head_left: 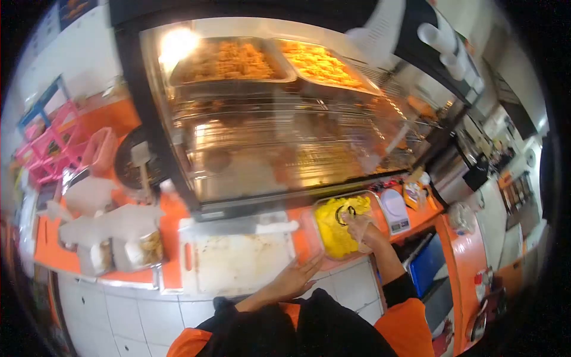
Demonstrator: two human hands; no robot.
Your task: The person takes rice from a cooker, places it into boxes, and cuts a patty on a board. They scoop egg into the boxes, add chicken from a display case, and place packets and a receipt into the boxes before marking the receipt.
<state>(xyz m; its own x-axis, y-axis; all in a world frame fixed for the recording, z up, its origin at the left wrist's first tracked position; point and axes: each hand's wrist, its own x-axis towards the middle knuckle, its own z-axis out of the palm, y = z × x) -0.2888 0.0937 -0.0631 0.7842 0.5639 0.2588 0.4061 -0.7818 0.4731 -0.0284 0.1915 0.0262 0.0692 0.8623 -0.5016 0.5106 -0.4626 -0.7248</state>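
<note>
My right hand (pixel 361 231), in what looks like a clear plastic glove, reaches into a rectangular tray of bright yellow food (pixel 336 233). Its fingers are closed around a dark, loop-shaped thing (pixel 343 215) over the food; its kind I cannot tell. My left hand (pixel 292 278) lies with fingers stretched at the counter's front edge, between the tray's near left corner and a white cutting board (pixel 238 262). Across the board's far side lies a large knife with a white handle (pixel 278 227).
A glass display cabinet (pixel 285 143) with trays of fried food (pixel 238 62) stands behind the board. On the left are open paper boxes (pixel 137 244) and a dark pan (pixel 134 163). A lilac kitchen scale (pixel 395 209) sits right of the yellow food.
</note>
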